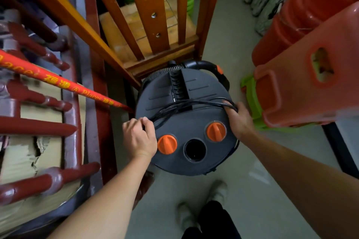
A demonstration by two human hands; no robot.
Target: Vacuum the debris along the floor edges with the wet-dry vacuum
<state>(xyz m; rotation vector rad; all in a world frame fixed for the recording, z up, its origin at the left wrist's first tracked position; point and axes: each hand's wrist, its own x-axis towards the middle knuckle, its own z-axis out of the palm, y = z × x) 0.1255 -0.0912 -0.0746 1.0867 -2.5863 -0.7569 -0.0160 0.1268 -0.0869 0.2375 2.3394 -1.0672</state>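
1. The wet-dry vacuum (186, 128) stands on the floor (258, 196), just this side of a wooden chair (153, 25).
2. The left hand (138, 136) pinches the wound cord (194, 101); the right hand (240, 120) curls its fingers under it.
3. Best to lift the loops off evenly, avoiding snags.

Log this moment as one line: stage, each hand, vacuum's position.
stage: preparing | left hand: pinches cord | right hand: grips cord | wet-dry vacuum: upright, close behind wooden chair

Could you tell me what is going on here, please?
A person stands over a dark grey wet-dry vacuum in front of a wooden chair. The black power cord lies coiled across it; the left hand pinches it at one side and the right hand hooks under it at the other. Vacuuming has not yet begun.
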